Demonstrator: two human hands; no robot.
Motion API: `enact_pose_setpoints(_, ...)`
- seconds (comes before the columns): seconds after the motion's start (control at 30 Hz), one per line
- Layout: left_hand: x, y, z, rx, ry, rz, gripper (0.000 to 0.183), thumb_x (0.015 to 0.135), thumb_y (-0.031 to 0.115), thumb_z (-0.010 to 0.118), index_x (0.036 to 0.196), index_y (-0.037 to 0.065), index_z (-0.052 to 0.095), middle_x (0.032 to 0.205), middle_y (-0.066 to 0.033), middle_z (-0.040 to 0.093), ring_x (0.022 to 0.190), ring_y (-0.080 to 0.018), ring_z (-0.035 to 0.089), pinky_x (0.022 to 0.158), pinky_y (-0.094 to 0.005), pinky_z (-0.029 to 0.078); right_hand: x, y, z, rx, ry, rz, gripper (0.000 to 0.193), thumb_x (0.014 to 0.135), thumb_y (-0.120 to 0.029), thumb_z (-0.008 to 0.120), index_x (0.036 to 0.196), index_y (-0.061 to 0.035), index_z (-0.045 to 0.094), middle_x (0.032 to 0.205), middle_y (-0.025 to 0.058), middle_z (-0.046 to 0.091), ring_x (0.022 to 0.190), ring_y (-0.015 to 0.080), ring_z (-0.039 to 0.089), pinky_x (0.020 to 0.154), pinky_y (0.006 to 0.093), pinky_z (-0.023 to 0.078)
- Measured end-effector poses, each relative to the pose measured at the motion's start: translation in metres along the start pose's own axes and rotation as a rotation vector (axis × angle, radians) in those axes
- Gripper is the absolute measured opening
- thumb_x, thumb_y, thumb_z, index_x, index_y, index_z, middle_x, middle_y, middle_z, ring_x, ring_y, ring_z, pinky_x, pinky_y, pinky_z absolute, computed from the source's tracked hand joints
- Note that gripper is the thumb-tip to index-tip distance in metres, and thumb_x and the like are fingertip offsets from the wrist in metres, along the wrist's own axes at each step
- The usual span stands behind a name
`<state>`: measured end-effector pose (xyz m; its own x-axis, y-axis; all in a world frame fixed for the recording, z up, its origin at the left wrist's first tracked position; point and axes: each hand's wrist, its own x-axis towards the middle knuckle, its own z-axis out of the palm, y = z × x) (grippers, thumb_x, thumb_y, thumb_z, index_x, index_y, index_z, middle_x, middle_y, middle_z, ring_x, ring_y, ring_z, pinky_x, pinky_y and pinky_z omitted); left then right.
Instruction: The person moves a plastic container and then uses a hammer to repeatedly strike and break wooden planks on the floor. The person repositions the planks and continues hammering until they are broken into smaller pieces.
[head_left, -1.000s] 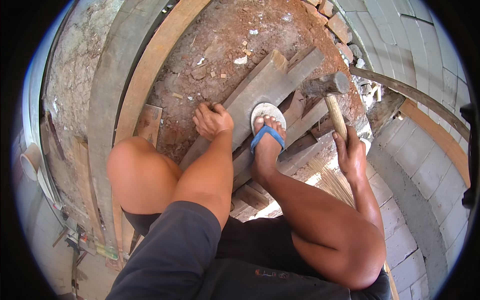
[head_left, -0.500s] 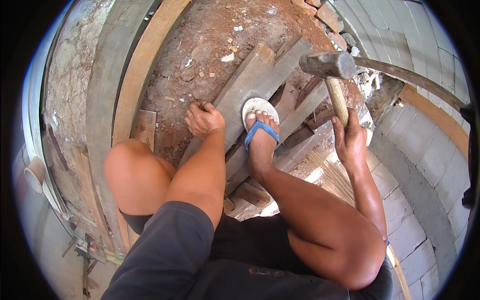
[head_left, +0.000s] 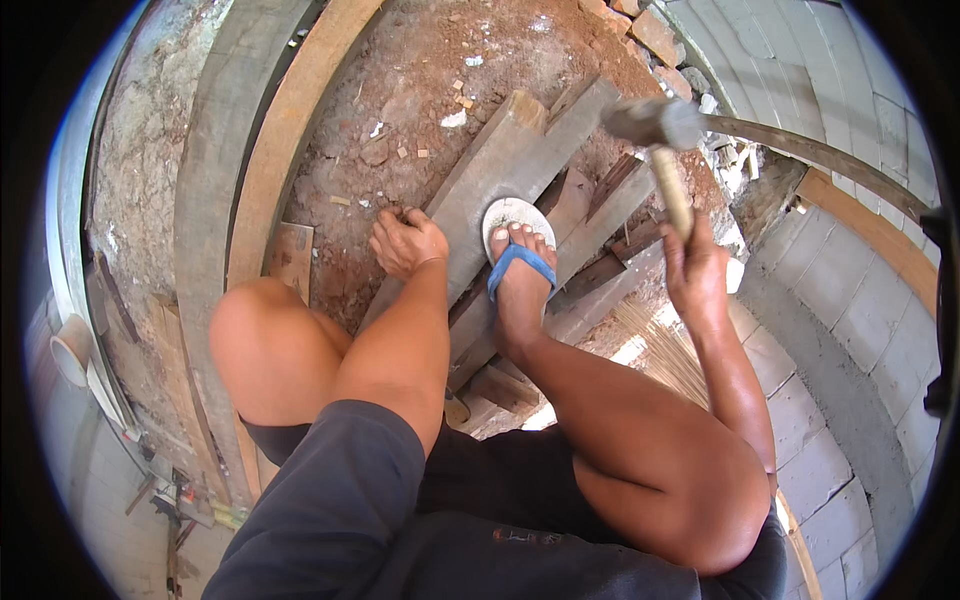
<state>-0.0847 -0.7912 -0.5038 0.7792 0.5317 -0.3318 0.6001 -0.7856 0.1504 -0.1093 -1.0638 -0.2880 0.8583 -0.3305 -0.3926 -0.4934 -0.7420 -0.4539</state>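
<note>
In my right hand (head_left: 697,272) is a hammer (head_left: 670,190), its pale wooden handle gripped near the lower end. The heavy metal head is raised to the upper right and slightly blurred by motion. My left hand (head_left: 408,243) is closed with curled fingers, at the left edge of a thick grey plank (head_left: 480,185). Its fingertips are turned away, so whatever they pinch is hidden. My foot in a sandal (head_left: 523,262) with a blue strap presses on the planks, between my two hands.
Long wooden beams (head_left: 292,140) curve along the left. Reddish soil (head_left: 385,110) with small wood chips lies ahead. Broken bricks (head_left: 655,38) are piled at the far right, beside a grey block wall (head_left: 835,255). A bundle of thin sticks (head_left: 668,352) lies below my right hand.
The hammer has moved only slightly, its head now a little blurred. My left hand and my foot stay in place.
</note>
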Motion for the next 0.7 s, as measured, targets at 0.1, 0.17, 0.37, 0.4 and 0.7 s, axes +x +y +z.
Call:
enact_pose_setpoints(0.1,0.002,0.001,0.001,-0.017,0.006,-0.009,0.029,0.085,0.031,0.051,0.102,0.011,0.062,0.107,-0.0110,0.061,0.106,-0.0321,0.054,0.090,-0.0454,0.044,0.003,0.005,0.005,-0.350,-0.319,0.050,0.030,0.093,-0.025,0.058,0.103,0.0017,0.048,0.072,0.0308,0.063,0.069,0.0503,0.062,0.053,0.0538,0.046)
enact_pose_setpoints(0.17,0.002,0.000,0.002,-0.024,0.019,0.000,0.028,0.085,0.031,0.051,0.102,0.011,0.062,0.107,-0.0109,0.061,0.106,-0.0321,0.054,0.090,-0.0454,0.044,0.000,0.007,0.006,-0.355,-0.294,0.019,0.030,0.092,-0.025,0.059,0.103,0.0015,0.048,0.070,0.0302,0.063,0.066,0.0501,0.062,0.052,0.0533,0.047)
enact_pose_setpoints(0.37,0.001,-0.002,0.001,-0.021,0.010,-0.005,0.027,0.085,0.031,0.052,0.101,0.012,0.062,0.106,-0.0108,0.062,0.105,-0.0320,0.055,0.090,-0.0452,0.044,-0.010,0.008,0.008,-0.123,0.040,-0.103,0.029,0.093,-0.025,0.059,0.099,0.0013,0.048,0.067,0.0285,0.062,0.061,0.0474,0.062,0.050,0.0517,0.047)
enact_pose_setpoints(0.4,0.001,-0.002,0.001,-0.018,0.006,0.001,0.027,0.085,0.031,0.052,0.101,0.012,0.062,0.106,-0.0108,0.062,0.105,-0.0320,0.055,0.090,-0.0453,0.044,-0.011,0.007,0.008,-0.203,0.043,-0.112,0.028,0.093,-0.025,0.058,0.098,0.0012,0.048,0.066,0.0284,0.062,0.061,0.0468,0.062,0.050,0.0514,0.047)
enact_pose_setpoints(0.7,0.002,-0.003,0.000,-0.045,0.001,0.006,0.026,0.081,0.028,0.054,0.100,0.012,0.060,0.103,-0.0099,0.060,0.106,-0.0314,0.054,0.088,-0.0468,0.044,-0.028,0.005,0.009,-0.123,-0.056,-0.020,0.034,0.093,-0.025,0.058,0.114,-0.0002,0.048,0.078,0.0294,0.064,0.074,0.0489,0.063,0.061,0.0534,0.050)
